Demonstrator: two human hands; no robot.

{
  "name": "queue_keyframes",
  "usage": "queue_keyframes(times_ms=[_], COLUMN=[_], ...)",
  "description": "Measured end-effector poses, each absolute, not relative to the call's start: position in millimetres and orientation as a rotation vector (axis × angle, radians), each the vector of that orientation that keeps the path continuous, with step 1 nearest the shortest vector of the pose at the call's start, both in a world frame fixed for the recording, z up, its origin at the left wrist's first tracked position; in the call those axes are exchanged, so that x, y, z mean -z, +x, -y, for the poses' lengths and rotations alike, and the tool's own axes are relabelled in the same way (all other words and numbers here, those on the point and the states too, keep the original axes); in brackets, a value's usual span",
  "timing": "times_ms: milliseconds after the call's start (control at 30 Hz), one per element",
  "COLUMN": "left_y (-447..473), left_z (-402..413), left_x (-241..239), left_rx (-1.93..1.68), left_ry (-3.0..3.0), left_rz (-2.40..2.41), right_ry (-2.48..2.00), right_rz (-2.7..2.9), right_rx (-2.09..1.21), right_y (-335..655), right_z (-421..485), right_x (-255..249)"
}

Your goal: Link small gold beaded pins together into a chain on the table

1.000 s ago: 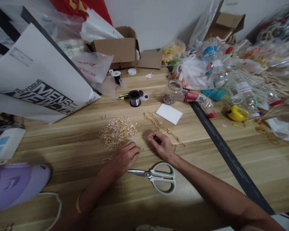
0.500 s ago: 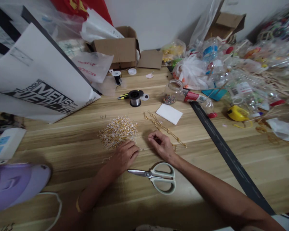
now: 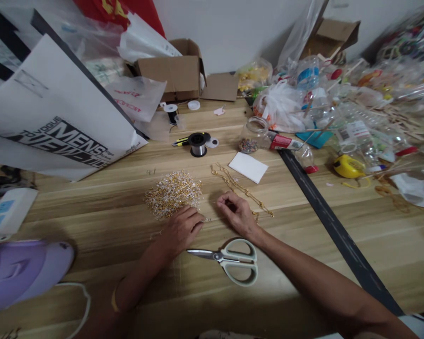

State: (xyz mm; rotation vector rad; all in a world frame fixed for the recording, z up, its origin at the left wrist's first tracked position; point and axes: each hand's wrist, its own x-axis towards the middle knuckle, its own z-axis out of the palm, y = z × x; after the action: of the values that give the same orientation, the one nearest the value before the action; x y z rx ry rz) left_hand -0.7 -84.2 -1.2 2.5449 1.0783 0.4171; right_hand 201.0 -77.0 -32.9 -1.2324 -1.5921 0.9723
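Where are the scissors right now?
In the head view, the scissors lie flat on the wooden table, just below and between the left hand and right hand.

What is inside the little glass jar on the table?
The small clear glass jar holds a shallow layer of tiny mixed-colour beads at the bottom; the rest looks empty. The beads are too small to tell apart.

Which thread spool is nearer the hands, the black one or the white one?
The black spool, beside the yellow-handled tool. The white spool stands farther back, near the cardboard box.
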Motion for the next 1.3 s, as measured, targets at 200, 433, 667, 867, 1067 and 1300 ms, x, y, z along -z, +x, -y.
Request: queue_keyframes(times_ms=[200,433,667,867,1067,1300], left_y=[-2.8,-2.5,-3.0,-8.0,-26.5,-55.2], left_z=[84.5,83.3,82.7,78.9,65.6,50.0], left_x=[3.0,0.6,2.6,-0.1,-1.0,-2.7], left_rx=[-0.37,-0.389,-0.506,-0.612,-0.759,-0.73], left_ry=[2.558,2.522,2.471,2.42,2.381,2.266], left_rz=[-1.064,-1.074,-1.109,-1.142,-1.285,-1.526], right_ry=[-1.242,-1.234,-1.237,-1.225,-1.227,-1.235], right_rz=[1.593,1.603,1.644,1.658,1.66,1.65], right_rx=[-0.979,-0.97,-0.943,-0.934,-0.944,-0.938], right_y=[200.5,200.4,200.1,199.2,198.8,199.0], right_z=[77.1,77.1,77.8,79.5,79.8,80.2], right_x=[33.1,32.2,33.8,33.6,33.9,36.0])
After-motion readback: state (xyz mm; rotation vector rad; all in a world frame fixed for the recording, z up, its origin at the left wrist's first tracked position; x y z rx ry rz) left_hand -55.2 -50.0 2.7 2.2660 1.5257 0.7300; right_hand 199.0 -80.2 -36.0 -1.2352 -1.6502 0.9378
